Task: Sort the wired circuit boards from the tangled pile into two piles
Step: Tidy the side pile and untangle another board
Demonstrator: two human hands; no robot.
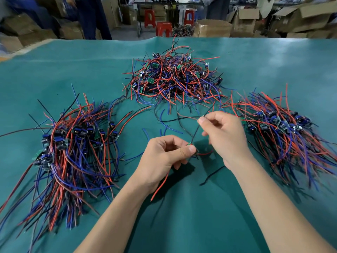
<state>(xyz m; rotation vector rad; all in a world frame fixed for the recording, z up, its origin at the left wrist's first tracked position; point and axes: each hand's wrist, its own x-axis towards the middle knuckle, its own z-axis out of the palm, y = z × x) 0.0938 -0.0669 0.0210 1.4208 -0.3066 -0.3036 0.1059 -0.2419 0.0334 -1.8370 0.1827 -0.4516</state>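
Head view, nearest: bare teal table mat [191,225] under both forearms; a loose red wire [160,185] trails down from the left hand toward the person.
Left hand [164,157]: fingers curled, thumb and forefinger pinching one small circuit board [193,146] just above the mat; only a green edge of the board shows past the thumb.
Right hand [224,132]: raised just beyond and to the right of the left hand, thumb and forefinger pinching a dark wire [196,133] that runs down to the held board; other fingers loosely curled.
Left of the left hand: sorted pile [73,148], boards clustered together, wires fanned out toward the person.
Right of the right hand: second sorted pile [280,128], laid out the same way, nearly touching the right hand's knuckles.
Beyond both hands: tangled pile [173,77], the unsorted stock; stray wires reach from it toward the right hand.
Stage (judged): one board lifted clear, its leads being straightened or inspected before placing; plenty left unsorted.
Risk 1: pulling on the pinched wire could strain its solder joint, since the board is held fixed.
Risk 2: a trailing lead may snag strays from the tangled pile and drag extra boards along.
Risk 3: the red wire could catch the left pile's fanned leads and disturb it.
Far background: cardboard boxes [213,27], red stools [164,28], standing people, blurred.
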